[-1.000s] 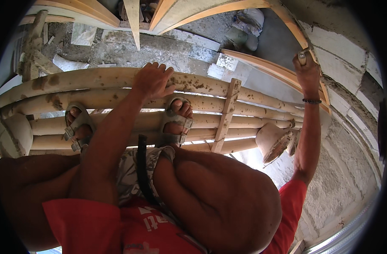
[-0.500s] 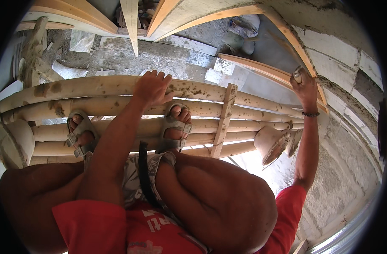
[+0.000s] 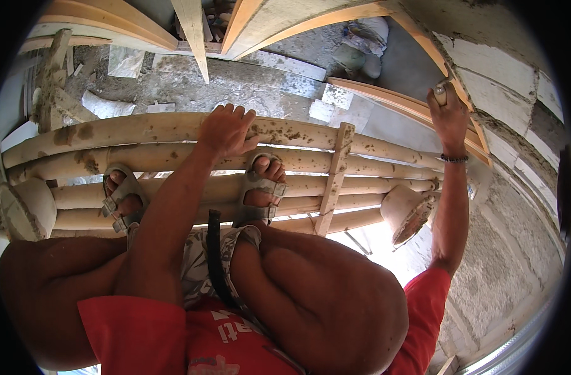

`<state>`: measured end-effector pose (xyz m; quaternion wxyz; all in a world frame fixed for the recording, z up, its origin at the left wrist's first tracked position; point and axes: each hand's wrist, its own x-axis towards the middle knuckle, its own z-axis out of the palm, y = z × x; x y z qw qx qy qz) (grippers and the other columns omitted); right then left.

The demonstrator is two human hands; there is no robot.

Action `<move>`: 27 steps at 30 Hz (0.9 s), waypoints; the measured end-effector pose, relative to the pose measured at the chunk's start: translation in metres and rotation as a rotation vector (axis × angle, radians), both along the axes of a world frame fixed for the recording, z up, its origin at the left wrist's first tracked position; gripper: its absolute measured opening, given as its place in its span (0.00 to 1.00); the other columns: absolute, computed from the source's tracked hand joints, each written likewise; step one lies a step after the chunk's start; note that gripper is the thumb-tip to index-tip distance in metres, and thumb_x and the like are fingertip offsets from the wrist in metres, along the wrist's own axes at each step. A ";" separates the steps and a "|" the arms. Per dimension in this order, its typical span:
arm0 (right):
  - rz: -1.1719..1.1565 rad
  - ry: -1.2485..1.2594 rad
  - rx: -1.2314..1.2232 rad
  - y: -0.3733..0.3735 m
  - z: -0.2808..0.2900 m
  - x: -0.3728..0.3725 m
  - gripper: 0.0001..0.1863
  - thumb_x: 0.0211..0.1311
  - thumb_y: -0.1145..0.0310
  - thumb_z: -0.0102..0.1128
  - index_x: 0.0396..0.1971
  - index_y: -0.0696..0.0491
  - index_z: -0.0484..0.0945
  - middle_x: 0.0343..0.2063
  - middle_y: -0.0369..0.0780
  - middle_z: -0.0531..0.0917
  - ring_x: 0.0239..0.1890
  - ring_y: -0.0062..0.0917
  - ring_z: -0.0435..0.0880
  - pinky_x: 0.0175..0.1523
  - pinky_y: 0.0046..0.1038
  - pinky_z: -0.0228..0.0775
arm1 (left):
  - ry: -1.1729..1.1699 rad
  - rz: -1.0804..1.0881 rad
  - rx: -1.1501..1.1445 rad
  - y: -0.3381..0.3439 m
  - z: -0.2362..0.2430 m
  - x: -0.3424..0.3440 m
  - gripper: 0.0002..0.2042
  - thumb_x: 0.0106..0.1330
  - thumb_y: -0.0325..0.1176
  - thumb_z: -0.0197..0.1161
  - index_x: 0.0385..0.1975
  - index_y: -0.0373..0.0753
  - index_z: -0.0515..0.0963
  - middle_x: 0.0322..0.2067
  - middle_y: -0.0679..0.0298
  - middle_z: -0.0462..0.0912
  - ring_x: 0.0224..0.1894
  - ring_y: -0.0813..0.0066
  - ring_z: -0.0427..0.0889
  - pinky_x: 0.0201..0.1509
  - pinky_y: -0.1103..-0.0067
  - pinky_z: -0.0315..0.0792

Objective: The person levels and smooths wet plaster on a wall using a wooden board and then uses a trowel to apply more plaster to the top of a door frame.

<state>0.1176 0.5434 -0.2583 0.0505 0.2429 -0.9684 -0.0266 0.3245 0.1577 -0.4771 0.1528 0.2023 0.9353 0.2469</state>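
My left hand curls over the farthest bamboo pole of the platform, its fingers bent across the top. Up at the right, beside the block wall, my right hand is closed round the rounded, light-coloured handle of a hand tool. The rest of that tool is hidden by the fist and the wall edge, so its kind does not show. My sandalled feet stand on the bamboo poles between my arms, knees bent.
A mortar-stained bucket sits right on the poles, another bucket left. A wooden crosspiece spans the poles, with gaps between them. Far below lies a debris-strewn floor; timber boards and sacks stand beyond.
My right hand has risen slightly along the wall with the tool handle. My left hand stays on the pole. The whole view has shifted a little.
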 end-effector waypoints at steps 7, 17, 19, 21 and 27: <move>-0.017 -0.012 -0.007 -0.017 -0.006 -0.002 0.11 0.59 0.66 0.69 0.39 0.52 0.78 0.27 0.44 0.85 0.30 0.41 0.87 0.34 0.38 0.79 | -0.002 0.013 0.011 0.000 -0.001 0.002 0.27 0.56 0.56 0.68 0.48 0.41 0.79 0.35 0.58 0.82 0.42 0.58 0.80 0.48 0.64 0.74; -0.187 0.001 0.133 -0.018 -0.005 0.002 0.14 0.60 0.60 0.64 0.44 0.48 0.80 0.30 0.47 0.86 0.33 0.47 0.86 0.38 0.43 0.79 | 0.031 -0.021 -0.010 0.000 -0.003 0.001 0.26 0.58 0.58 0.67 0.45 0.41 0.78 0.34 0.58 0.82 0.40 0.59 0.81 0.47 0.65 0.74; -0.218 0.005 0.156 -0.011 -0.006 0.002 0.14 0.60 0.60 0.64 0.44 0.47 0.80 0.30 0.47 0.86 0.34 0.47 0.86 0.40 0.44 0.79 | 0.031 -0.004 -0.001 0.000 -0.003 0.001 0.26 0.59 0.58 0.66 0.45 0.41 0.78 0.34 0.58 0.82 0.41 0.59 0.81 0.47 0.65 0.74; -0.232 0.015 0.177 0.000 -0.007 0.001 0.15 0.59 0.60 0.64 0.45 0.47 0.80 0.30 0.47 0.86 0.35 0.47 0.86 0.41 0.45 0.79 | 0.013 -0.002 -0.008 0.000 -0.001 0.001 0.26 0.59 0.58 0.67 0.45 0.41 0.78 0.34 0.58 0.82 0.41 0.59 0.81 0.47 0.65 0.74; -0.304 -0.012 0.315 0.053 0.012 0.000 0.17 0.59 0.60 0.65 0.47 0.49 0.80 0.34 0.47 0.86 0.37 0.46 0.86 0.42 0.44 0.79 | -0.009 -0.007 -0.017 -0.001 0.000 0.000 0.27 0.57 0.55 0.68 0.48 0.41 0.78 0.35 0.58 0.82 0.41 0.59 0.81 0.48 0.65 0.75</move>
